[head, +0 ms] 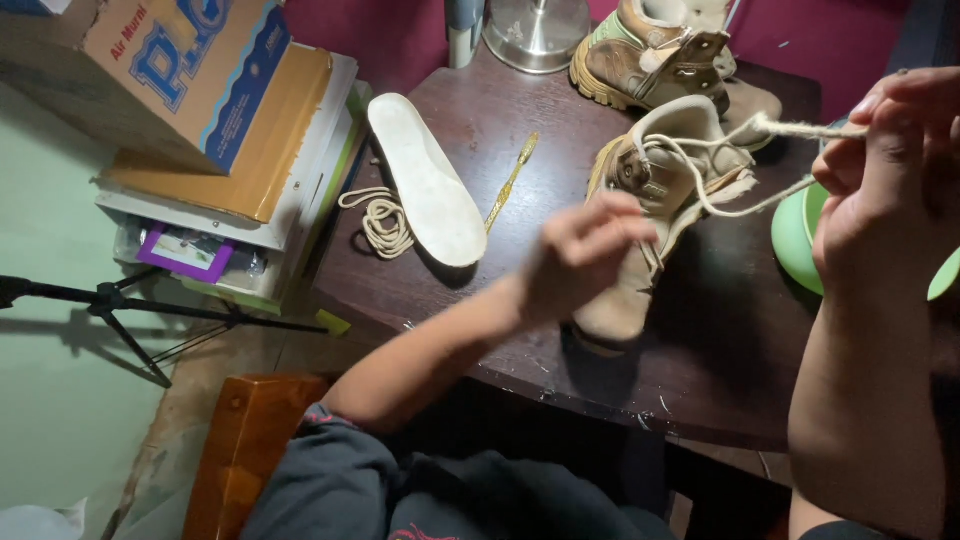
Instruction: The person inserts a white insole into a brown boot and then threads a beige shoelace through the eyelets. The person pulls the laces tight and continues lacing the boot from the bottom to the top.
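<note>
Head view looks down on a dark round table [500, 330] where a tan boot [655, 200] lies with its toe toward the person. At upper left a tan cardboard box [150, 70] with blue and red print on its side sits tilted on a stack of flat boxes [270, 170]: an orange-brown one on top, a white one under it, then a clear tray holding a purple frame. A second boot [650, 55] stands at the table's far edge, beside a metal base [535, 30]. A white insole [425, 180] lies left of the near boot, with a coiled lace [380, 220] touching its left edge and a thin yellow brush [510, 180] just to its right. The right hand [885, 180] pinches a lace end [800, 130] that runs from the near boot's eyelets, fingers closed on it. The left hand [580, 255] hangs blurred over that boot, fingers curled; whether it grips anything I cannot tell. A green bowl [800, 240] shows behind the right wrist.
</note>
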